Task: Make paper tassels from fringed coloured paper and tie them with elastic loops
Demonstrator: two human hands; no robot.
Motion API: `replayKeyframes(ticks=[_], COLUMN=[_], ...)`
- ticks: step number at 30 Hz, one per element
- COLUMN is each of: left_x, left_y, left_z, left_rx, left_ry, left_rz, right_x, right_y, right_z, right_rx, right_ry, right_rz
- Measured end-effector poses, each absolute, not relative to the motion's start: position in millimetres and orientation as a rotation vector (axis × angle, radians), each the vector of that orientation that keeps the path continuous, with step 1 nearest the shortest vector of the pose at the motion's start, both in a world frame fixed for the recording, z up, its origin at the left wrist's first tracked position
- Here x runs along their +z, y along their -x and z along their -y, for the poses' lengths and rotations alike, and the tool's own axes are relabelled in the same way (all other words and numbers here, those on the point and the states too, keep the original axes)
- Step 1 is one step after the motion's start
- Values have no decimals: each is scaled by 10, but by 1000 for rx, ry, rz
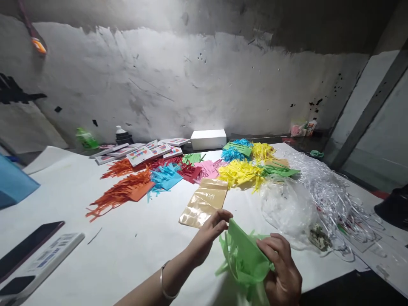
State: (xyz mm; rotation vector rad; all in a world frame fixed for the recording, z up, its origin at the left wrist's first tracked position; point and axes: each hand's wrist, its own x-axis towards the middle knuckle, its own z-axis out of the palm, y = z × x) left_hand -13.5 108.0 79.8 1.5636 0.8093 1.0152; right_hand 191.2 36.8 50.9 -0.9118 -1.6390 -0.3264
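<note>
A green fringed sheet of thin paper (247,255) is held up over the front of the white table, its cut strips hanging down. My right hand (282,263) grips its right edge, thumb behind and fingers in front. At the upper left corner, my left hand (210,231) has its thumb and fingertips closed on the sheet. Just beyond my left hand lies a flat brown packet in clear plastic (205,199). Behind it are fringed bundles in yellow (240,172), pink (209,168), blue (167,175) and orange (130,187).
Crumpled clear plastic (283,202) and a heap of white strings (331,191) lie to the right. Several printed boxes (148,153) and a plain white box (208,139) stand at the back. A phone (30,246) and a white device (44,265) sit at the left.
</note>
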Motion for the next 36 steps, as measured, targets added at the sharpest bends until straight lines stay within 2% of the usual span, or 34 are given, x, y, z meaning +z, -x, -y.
replayKeyframes(ticks=[3,9,17,23,27,32,36], left_x=[759,872,710,820,840,787,644], left_y=[193,324,333,388,403,296,120], left_z=[-1012,-940,-908,-870,-832,-742,-556], left_rx=[923,1005,766,755,869,970,786], left_ry=[-1611,-1763,-1739,-1740,-1744,-1154,-729], left_rz=[-862,-1059,-1122,-1119,-1137,-926,-728], right_x=[461,325,194,118,44,-1,7], right_y=[-1856,-1881,-1942,-1960,-1968,-1952,-1930], right_z=[-333,-297,-277,-308,-313,-289,-261], right_rx=[-318,-366,-381,-400,-389,-357,-359], right_ry=[879,899,935,906,912,917,914], right_rz=[1651,1705,1740,1749,1740,1770,1761])
